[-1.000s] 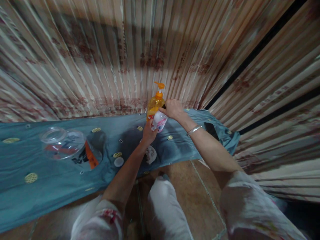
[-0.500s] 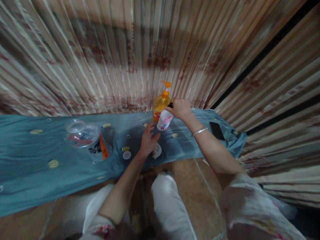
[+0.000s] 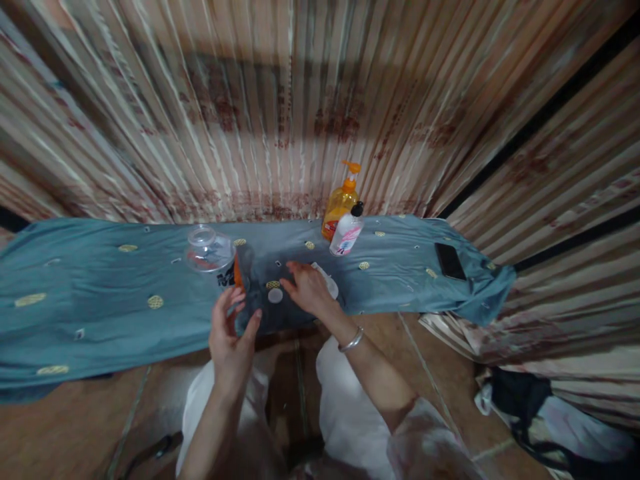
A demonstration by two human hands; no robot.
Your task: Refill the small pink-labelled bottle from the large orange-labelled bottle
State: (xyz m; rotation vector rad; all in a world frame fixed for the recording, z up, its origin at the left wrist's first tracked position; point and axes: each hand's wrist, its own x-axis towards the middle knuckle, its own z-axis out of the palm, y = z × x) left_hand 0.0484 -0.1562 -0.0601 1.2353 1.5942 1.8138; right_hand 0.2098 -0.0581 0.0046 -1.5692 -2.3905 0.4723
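Note:
My right hand (image 3: 309, 288) lies flat on the blue cloth (image 3: 100, 293), its fingers spread beside a small round white lid (image 3: 275, 295) and over a white crumpled thing (image 3: 331, 287). My left hand (image 3: 231, 337) hovers open at the cloth's near edge, holding nothing. A white bottle with a black cap (image 3: 347, 231) stands alone on the cloth in front of an orange pump bottle (image 3: 341, 203). To the left a clear glass jar (image 3: 209, 249) lies on its side by an orange and black packet (image 3: 230, 277).
A black phone (image 3: 449, 261) lies on the cloth's right end. Striped curtains (image 3: 300, 113) hang close behind and to the right. Brown floor tiles (image 3: 75, 413) lie below, and a dark bag (image 3: 530, 407) sits at the lower right. My knees in white trousers are under the hands.
My right hand let go of the white bottle, which now stands by the pump bottle, and came down to the cloth. My left hand drew back toward me. The view shifted left.

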